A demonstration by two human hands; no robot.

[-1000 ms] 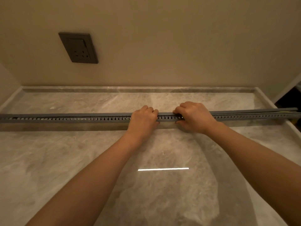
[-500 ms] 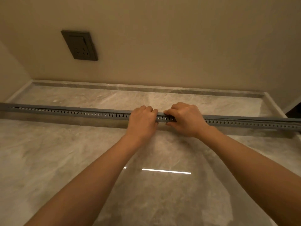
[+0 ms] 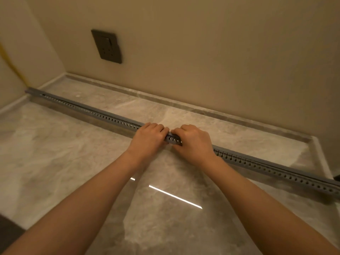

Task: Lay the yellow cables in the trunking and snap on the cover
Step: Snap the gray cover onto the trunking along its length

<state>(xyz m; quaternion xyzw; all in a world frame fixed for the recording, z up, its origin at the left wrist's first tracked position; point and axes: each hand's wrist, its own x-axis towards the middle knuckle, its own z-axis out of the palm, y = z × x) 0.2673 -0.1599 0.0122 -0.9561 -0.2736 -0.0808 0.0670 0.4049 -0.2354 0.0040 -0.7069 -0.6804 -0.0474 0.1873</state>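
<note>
Trunking (image 3: 103,116) of grey slotted plastic is laid slantwise across the counter (image 3: 55,153), from the far left corner to the near right side, where it is cut off by the frame edge. A smooth strip, taken for the cover (image 3: 276,167), is seen along its top; whether it is fully seated cannot be told. Near the middle of the run the left hand (image 3: 147,138) and the right hand (image 3: 193,142) are set just beside one another, the fingers of each curled over the top and clamped on the trunking, with a short slotted stretch left showing between them. The part beneath the hands is hidden, and much of the near counter is crossed by both forearms. A blurred yellow cable (image 3: 12,66) is made out against the left wall, above the far end of the trunking; its ends cannot be traced. A dark wall socket (image 3: 107,46) is fixed to the back wall, well apart from the hands. A small dark object (image 3: 337,177), too cropped to be named, is glimpsed at the right edge. The counter is of polished grey-beige marble with a raised lip (image 3: 165,102) along the walls, and a bright light reflection (image 3: 174,196) is thrown across it between the forearms. The walls are plain beige.
</note>
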